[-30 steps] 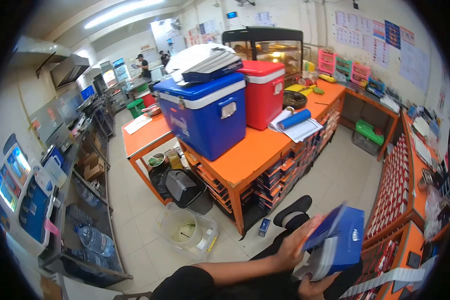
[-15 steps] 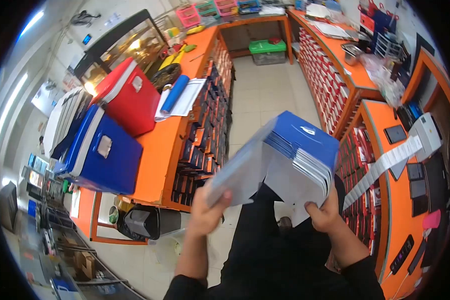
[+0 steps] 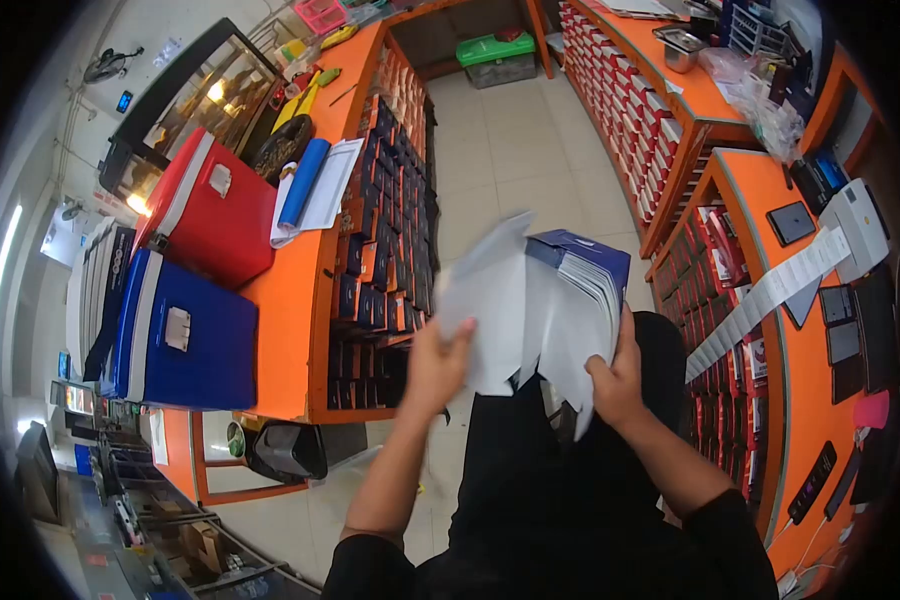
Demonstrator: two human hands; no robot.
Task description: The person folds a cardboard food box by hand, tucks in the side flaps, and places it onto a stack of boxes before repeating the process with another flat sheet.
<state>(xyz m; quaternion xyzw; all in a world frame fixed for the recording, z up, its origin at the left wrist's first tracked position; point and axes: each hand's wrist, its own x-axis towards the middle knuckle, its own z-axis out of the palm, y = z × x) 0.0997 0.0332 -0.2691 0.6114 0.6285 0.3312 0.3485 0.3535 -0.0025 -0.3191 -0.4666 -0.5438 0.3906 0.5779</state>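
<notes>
A stack of bent cardboard box blanks (image 3: 580, 310), blue outside and pale grey inside, is held up over my lap. Several layered edges show along its right side. My left hand (image 3: 440, 368) grips the pale left flap (image 3: 485, 305), thumb on the inner face. That flap's upper end is smeared by motion. On the other side, my right hand (image 3: 618, 378) pinches the right edge of the stack, thumb in front and fingers partly hidden behind it.
To the left, an orange counter (image 3: 288, 330) carries a blue cool box (image 3: 195, 345), a red cool box (image 3: 220, 205) and a blue roll (image 3: 304, 182) on papers. Boxes fill the shelves below. At right, another orange counter (image 3: 770, 190) holds a printer (image 3: 858, 235) with a long paper strip and phones.
The cardboard has come down and tilted, showing more of its pale inside and less blue. Both hands moved slightly upward, the right one also leftward. The head view has shifted.
</notes>
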